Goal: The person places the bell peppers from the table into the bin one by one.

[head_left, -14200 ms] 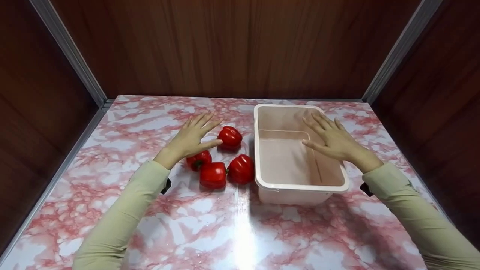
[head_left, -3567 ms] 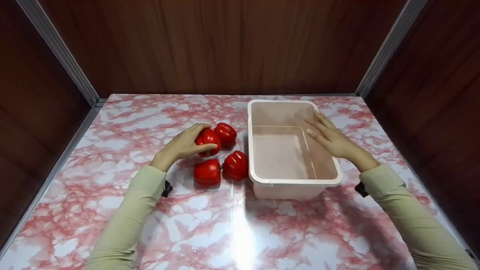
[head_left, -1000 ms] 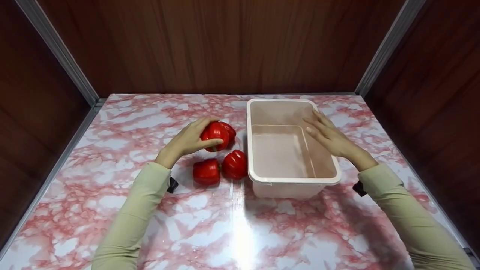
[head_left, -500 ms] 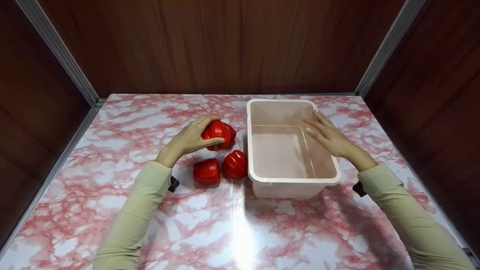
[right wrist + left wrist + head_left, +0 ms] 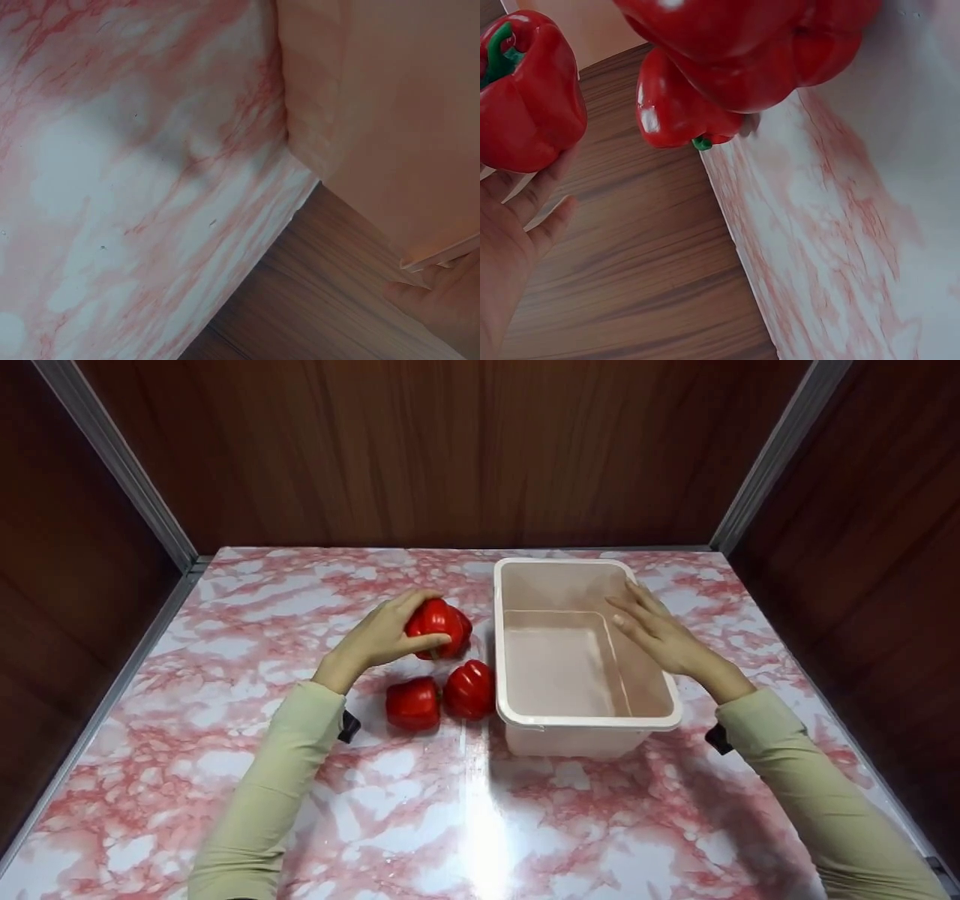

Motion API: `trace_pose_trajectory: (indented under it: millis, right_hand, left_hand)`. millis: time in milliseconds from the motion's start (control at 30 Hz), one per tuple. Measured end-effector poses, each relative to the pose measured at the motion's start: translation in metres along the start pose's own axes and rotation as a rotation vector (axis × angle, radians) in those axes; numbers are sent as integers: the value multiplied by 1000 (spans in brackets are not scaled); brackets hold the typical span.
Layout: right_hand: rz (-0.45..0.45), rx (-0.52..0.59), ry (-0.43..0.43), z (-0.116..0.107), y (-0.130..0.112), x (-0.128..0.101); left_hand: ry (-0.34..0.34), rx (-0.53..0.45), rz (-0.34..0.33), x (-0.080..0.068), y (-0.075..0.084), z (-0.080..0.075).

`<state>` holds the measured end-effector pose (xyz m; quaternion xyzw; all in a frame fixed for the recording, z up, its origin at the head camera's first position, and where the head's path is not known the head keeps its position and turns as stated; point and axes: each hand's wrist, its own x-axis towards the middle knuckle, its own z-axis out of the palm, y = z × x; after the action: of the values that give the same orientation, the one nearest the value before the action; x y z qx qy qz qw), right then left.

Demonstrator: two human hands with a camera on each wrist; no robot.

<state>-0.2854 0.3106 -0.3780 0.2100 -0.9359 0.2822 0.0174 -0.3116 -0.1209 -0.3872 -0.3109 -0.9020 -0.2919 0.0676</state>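
Currently my left hand (image 5: 375, 639) curls fingers and thumb round one red pepper (image 5: 431, 619), holding it clear of the tabletop (image 5: 465, 810) beside the bin's left wall. My right hand (image 5: 664, 636) lies flat, fingers straight, on the right rim of the pink bin (image 5: 577, 724), likely to steady it. Two other peppers (image 5: 442, 701) sit touching, just left of the bin.

At the start the person's left hand (image 5: 379, 639) lay flat and open over the tabletop among four glossy red bell peppers. It has since curled round one glossy red bell pepper (image 5: 433, 620), raised it off the pink-veined marble tabletop (image 5: 450, 810) and carried it toward the rectangular pale pink plastic tub (image 5: 585, 724), in front of the pepper nearest the far edge.
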Motion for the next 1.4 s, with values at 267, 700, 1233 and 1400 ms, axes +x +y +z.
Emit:
trace_pose_trajectory:
  millis: [267,700,1233,1400]
  right_hand:
    - [-8,8,4,0,-1,1]
    - [5,14,0,1,-1,0]
    - [-21,8,18,1,-1,0]
    - [-24,5,24,0,-1,0]
  left_hand:
    - [10,-2,18,3,1,0]
    - [11,-13,-13,5,6,-2]
    - [15,-29,-22,7,13,-5]
    - [30,-15,8,8,13,-5]
